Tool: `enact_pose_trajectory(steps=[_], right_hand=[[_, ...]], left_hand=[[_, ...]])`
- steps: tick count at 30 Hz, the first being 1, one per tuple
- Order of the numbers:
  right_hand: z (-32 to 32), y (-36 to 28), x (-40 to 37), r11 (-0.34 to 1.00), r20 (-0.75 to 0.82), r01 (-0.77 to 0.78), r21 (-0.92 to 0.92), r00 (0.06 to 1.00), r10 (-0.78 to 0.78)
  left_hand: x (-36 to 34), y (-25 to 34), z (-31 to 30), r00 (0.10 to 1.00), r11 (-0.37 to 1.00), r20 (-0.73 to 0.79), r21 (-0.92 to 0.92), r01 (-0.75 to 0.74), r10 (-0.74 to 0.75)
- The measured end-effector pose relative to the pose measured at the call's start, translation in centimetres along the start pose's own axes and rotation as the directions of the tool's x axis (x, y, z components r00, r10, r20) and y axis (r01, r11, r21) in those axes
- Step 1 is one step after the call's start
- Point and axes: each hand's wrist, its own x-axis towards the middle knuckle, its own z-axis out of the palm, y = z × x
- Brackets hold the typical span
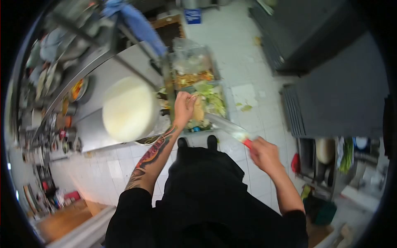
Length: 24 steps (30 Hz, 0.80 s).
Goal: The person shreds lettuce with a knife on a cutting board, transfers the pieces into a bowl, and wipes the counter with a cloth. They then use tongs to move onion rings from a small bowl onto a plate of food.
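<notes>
My left hand [184, 108] pinches the top of a tan oblong piece [199, 109], perhaps food, and I cannot tell what kind it is. It hangs over a bin [225, 97] of leafy green scraps [213, 98]. My right hand [264, 155] is wrapped round the red handle of a large knife [229, 127]. The broad blade points up and left, its tip close to the tan piece and over the bin's near right corner.
On the steel counter [93, 138] to the left stands a big round white block [129, 109]. A bowl of orange food [78, 89] sits behind it. Beyond the near bin is another with brown scraps [194, 78] and a clear plastic bag [190, 60]. Grey cabinets [335, 87] stand at right.
</notes>
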Motion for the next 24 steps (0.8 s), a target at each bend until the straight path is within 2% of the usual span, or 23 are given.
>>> enact_pose_trajectory(steps=[1, 2, 3, 4, 5, 6, 7, 8, 10, 12, 14, 15, 16, 17, 18, 19, 21, 22, 23, 24], right_hand=[[-1.1, 1.4, -0.8, 0.996, 0.103, -0.078, -0.05, 0.991, 0.083], [-1.7, 3.8, -1.3, 0.985, 0.184, -0.161, -0.056, 0.968, 0.169], [-1.7, 6.6, -1.6, 0.891, 0.317, -0.453, -0.034, 0.841, 0.439], [-0.4, 9.3, -2.6, 0.886, 0.182, -0.439, -0.15, 0.869, 0.461], [1.4, 10.9, -3.2, 0.861, 0.033, -0.434, -0.263, 0.888, 0.458], [3.2, 10.9, -3.5, 0.883, 0.032, -0.381, -0.273, 0.914, 0.404], [4.8, 11.2, -3.6, 0.903, -0.028, -0.429, 0.006, 0.903, 0.429], [5.8, 10.8, -3.1, 0.847, -0.059, -0.444, 0.292, 0.876, 0.479], [6.3, 2.4, -0.9, 0.795, 0.103, -0.425, 0.433, 0.899, 0.425], [10.3, -3.4, 1.0, 0.808, 0.062, -0.205, 0.552, 0.977, 0.205], [13.3, -9.9, 3.6, 0.805, 0.116, -0.17, 0.568, 0.985, 0.125], [14.7, -12.6, 5.1, 0.792, 0.168, -0.168, 0.587, 0.982, 0.084], [16.7, -14.2, 6.8, 0.798, 0.171, -0.141, 0.586, 0.984, 0.048], [19.7, -15.9, 8.8, 0.789, 0.11, -0.061, 0.611, 0.994, -0.008], [22.6, -18.0, 10.9, 0.772, 0.049, 0.022, 0.635, 0.996, -0.069], [24.6, -19.9, 13.4, 0.781, 0.073, 0.0, 0.624, 0.996, -0.058], [27.5, -24.3, 17.6, 0.854, -0.105, 0.165, 0.493, 0.986, -0.13], [29.1, -24.7, 19.9, 0.928, -0.208, 0.271, 0.256, 0.953, -0.221], [30.3, -25.2, 21.9, 0.939, -0.288, 0.343, 0.002, 0.9, -0.328], [30.6, -27.1, 22.7, 0.982, -0.24, 0.188, -0.011, 0.953, -0.185]], left_hand=[[-0.6, -0.9, -1.1, 0.999, 0.999, -0.051, 0.038, 0.015, -0.013], [-1.3, -1.4, -1.4, 0.989, 1.0, -0.148, -0.002, -0.001, 0.001], [-2.1, -1.8, -1.8, 0.97, 0.999, -0.243, -0.041, -0.029, 0.018], [-3.3, -2.8, -2.0, 0.999, 0.997, -0.045, -0.072, 0.009, -0.012], [-4.6, -3.4, -2.3, 0.988, 0.993, 0.151, -0.105, 0.055, -0.039], [-5.7, -3.0, -3.1, 0.994, 0.993, 0.113, -0.116, 0.018, -0.005], [-6.5, -2.9, -4.2, 0.996, 0.992, 0.082, -0.124, -0.023, 0.033], [-7.3, -2.9, -6.1, 0.999, 0.994, 0.046, -0.11, -0.022, 0.027], [-9.4, -3.0, -11.6, 0.949, 0.885, 0.086, -0.343, 0.315, -0.304], [-12.2, -3.6, -19.8, 0.855, 0.556, 0.152, -0.701, 0.447, -0.495], [-15.5, -7.1, -27.3, 0.873, 0.479, -0.009, -0.839, 0.259, -0.487], [-16.1, -7.7, -30.7, 0.871, 0.488, -0.041, -0.841, 0.235, -0.49], [-16.5, -8.3, -34.4, 0.807, 0.434, -0.098, -0.877, 0.206, -0.582], [-17.2, -9.2, -38.3, 0.729, 0.382, -0.15, -0.909, 0.164, -0.668], [-17.4, -13.0, -40.1, 0.668, 0.499, -0.298, -0.857, 0.128, -0.682], [-17.3, -16.8, -40.9, 0.592, 0.607, -0.44, -0.788, 0.108, -0.676], [-17.4, -19.7, -43.2, 0.752, 0.811, -0.38, -0.476, 0.34, -0.539], [-18.5, -19.1, -44.7, 0.737, 0.815, -0.412, -0.482, 0.322, -0.536], [-20.3, -17.2, -45.8, 0.79, 0.925, -0.485, -0.141, 0.353, -0.375], [-22.4, -15.3, -47.1, 0.844, 0.906, -0.491, 0.222, 0.36, -0.216]])
